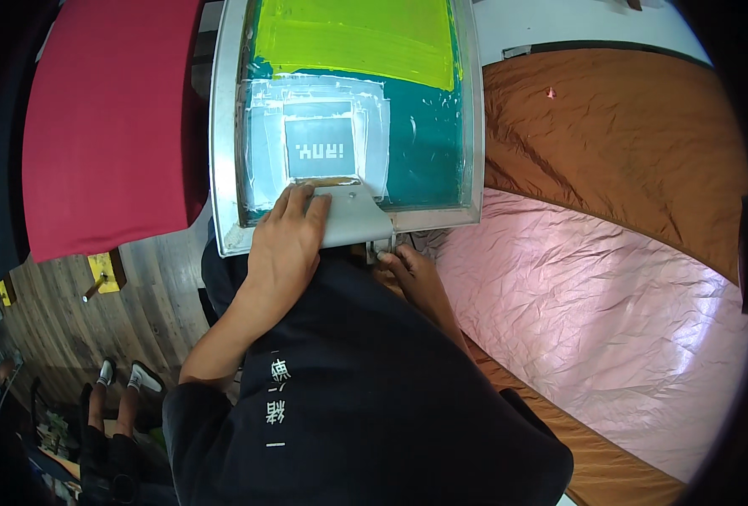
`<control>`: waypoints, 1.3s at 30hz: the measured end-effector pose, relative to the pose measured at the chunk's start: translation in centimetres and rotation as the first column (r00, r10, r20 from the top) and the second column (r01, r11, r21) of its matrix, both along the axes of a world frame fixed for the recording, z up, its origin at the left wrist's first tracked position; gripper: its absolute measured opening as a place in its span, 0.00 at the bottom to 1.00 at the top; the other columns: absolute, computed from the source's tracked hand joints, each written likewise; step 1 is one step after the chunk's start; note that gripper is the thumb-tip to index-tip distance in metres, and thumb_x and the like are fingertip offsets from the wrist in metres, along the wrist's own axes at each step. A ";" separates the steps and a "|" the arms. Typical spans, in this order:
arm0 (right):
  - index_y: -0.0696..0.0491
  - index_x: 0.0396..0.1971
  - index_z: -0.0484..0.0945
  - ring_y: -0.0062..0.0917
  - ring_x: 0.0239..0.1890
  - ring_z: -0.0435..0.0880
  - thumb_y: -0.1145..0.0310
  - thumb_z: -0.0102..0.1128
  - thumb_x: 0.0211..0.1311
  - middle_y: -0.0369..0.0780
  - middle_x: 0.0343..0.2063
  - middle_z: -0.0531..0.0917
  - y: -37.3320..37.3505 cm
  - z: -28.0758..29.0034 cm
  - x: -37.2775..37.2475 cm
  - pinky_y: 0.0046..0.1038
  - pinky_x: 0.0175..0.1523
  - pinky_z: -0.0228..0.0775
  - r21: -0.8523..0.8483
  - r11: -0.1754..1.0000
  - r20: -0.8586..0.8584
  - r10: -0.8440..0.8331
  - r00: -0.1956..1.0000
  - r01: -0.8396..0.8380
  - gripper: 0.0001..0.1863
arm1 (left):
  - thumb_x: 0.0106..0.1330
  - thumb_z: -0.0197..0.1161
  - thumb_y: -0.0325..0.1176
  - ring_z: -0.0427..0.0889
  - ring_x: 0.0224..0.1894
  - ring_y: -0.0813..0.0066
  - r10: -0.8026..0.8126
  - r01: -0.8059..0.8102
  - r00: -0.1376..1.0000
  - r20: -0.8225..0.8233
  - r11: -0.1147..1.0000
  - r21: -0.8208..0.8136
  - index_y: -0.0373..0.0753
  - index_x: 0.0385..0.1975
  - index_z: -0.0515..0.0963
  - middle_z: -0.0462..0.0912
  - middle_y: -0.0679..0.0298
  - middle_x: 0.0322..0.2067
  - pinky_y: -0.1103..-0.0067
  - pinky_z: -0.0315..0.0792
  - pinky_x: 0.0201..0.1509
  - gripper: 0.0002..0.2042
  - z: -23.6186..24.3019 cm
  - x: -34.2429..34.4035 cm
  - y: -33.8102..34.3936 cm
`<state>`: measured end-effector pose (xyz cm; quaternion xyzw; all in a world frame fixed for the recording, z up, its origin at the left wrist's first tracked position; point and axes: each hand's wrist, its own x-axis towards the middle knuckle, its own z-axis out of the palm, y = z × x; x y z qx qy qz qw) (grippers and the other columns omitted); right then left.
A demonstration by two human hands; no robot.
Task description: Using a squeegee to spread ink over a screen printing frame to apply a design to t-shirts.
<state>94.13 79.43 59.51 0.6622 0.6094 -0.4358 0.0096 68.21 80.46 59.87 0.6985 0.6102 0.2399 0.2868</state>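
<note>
A silk-screen printing frame [473, 126] with a pale metal rim lies in front of me. Its mesh carries a green coating, a yellow-green area [353, 38] and a light blue-white patch around a small grey rectangle [320, 148]. A grey metal clamp plate [353, 221] overlaps the frame's near edge, with a brown strip along its far side. My left hand [285, 240] rests over the near rim, its fingers stretched out against the plate's left side. Below the plate's right corner, my right hand [412, 274] pinches a small metal clamp screw [380, 253]; part of the grip is hidden.
To the left stands a red cloth-covered board [112, 126]. Wrinkled brown fabric [610, 126] and pink fabric [576, 304] spread at the right. A yellow bracket [104, 271] shows above the wooden floor [159, 295]. Another person's legs [117, 405] are at the lower left.
</note>
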 end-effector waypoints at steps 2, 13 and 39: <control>0.61 0.26 0.69 0.25 0.19 0.70 0.49 0.57 0.65 0.43 0.15 0.70 -0.3 0.0 -0.5 0.31 0.27 0.63 0.014 1.000 -0.004 -0.005 1.000 0.005 0.26 | 0.45 0.63 0.17 0.75 0.56 0.50 -0.004 0.004 1.000 0.016 1.000 -0.004 0.31 0.49 0.73 0.75 0.47 0.51 0.66 0.75 0.54 0.25 0.0 -0.3 -0.3; 0.58 0.25 0.72 0.13 0.19 0.66 0.54 0.62 0.63 0.32 0.14 0.70 -1.7 -0.5 -1.6 0.22 0.24 0.59 0.022 0.972 -0.191 -0.224 0.956 0.232 0.21 | 0.46 0.62 0.17 0.77 0.53 0.50 0.004 -0.002 1.000 -0.021 0.996 0.092 0.29 0.46 0.74 0.76 0.46 0.49 0.67 0.77 0.51 0.22 0.1 -0.7 -1.4; 0.57 0.30 0.80 0.09 0.24 0.67 0.59 0.65 0.62 0.28 0.20 0.72 -0.7 -1.6 -2.8 0.16 0.28 0.60 -0.128 0.945 -0.269 -0.326 0.906 0.302 0.14 | 0.44 0.66 0.19 0.80 0.49 0.54 -0.002 0.007 0.998 -0.062 0.996 0.086 0.29 0.42 0.75 0.77 0.48 0.44 0.69 0.78 0.45 0.20 -1.2 -1.8 -1.0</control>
